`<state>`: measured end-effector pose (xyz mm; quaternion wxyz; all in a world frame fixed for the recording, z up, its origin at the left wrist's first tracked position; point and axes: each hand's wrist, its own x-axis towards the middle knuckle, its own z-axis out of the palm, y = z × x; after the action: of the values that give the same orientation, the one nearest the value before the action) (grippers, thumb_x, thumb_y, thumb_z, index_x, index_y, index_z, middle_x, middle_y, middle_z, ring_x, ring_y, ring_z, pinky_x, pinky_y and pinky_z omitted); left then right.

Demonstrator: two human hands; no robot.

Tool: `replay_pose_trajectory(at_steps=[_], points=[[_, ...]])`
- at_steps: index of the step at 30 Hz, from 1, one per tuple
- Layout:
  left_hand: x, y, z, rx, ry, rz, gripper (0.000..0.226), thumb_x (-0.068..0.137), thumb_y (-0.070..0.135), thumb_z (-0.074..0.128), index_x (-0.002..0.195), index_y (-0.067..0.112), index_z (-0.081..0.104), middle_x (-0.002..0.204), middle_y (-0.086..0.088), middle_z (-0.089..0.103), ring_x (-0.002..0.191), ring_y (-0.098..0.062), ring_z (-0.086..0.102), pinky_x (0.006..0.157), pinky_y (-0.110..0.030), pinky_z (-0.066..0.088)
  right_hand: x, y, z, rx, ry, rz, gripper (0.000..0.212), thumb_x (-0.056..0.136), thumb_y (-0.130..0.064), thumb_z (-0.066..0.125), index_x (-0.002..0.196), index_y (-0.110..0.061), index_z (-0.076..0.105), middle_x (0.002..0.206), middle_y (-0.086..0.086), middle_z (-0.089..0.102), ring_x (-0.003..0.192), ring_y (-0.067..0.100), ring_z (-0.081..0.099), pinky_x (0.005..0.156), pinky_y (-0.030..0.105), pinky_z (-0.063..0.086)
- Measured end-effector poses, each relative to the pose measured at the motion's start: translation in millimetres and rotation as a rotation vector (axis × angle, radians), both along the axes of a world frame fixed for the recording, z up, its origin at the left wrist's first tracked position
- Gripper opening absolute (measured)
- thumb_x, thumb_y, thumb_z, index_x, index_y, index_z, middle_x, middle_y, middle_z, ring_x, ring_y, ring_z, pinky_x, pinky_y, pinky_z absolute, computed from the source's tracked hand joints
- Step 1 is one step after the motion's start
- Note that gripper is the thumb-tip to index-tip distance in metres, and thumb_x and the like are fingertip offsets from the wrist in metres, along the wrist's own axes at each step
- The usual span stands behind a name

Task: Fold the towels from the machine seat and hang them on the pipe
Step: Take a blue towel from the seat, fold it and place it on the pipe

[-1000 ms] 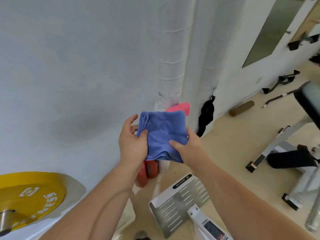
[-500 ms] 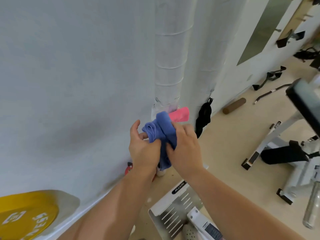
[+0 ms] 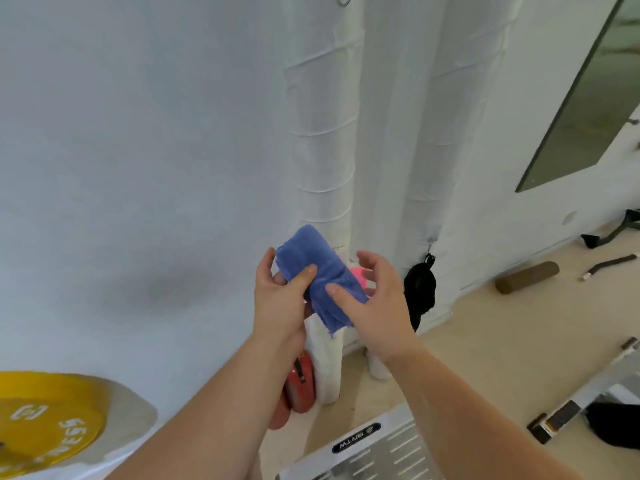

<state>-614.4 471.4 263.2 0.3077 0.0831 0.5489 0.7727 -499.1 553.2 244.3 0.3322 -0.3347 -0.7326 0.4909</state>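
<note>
The blue towel (image 3: 322, 275), folded narrow, is gripped by the left hand (image 3: 277, 306) just before the wrapped pipe (image 3: 322, 150). The right hand (image 3: 374, 306) touches it, fingers spread. A pink towel (image 3: 356, 271) appears already hung; the blue one is not yet.

The blue towel (image 3: 320, 271), folded into a thick narrow strip, slants in my left hand (image 3: 280, 301), just in front of the white wrapped pipe (image 3: 322, 133). A pink towel (image 3: 358, 273) peeks out behind it.

Towel (image 3: 322, 271) between left hand (image 3: 280, 303) and right hand (image 3: 377, 306), before pipe (image 3: 322, 133); weight plate (image 3: 45, 417) far left.
</note>
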Motion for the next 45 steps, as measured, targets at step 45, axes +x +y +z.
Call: replay_pose_trajectory(at_steps=[45], points=[[-92.9,109.0,275.2,-0.041,1.163,0.177,0.052,0.094,0.010,0.065,0.126,0.046,0.047,0.115,0.001,0.065,0.100,-0.020,0.067,0.084,-0.030,0.061,-97.2,213.2,301.0,0.325,0.525,0.458,0.041,0.086,-0.002,0.072,0.116,-0.021,0.053,0.116,0.003,0.062,0.105,0.033,0.067,0.078,0.050,0.063]])
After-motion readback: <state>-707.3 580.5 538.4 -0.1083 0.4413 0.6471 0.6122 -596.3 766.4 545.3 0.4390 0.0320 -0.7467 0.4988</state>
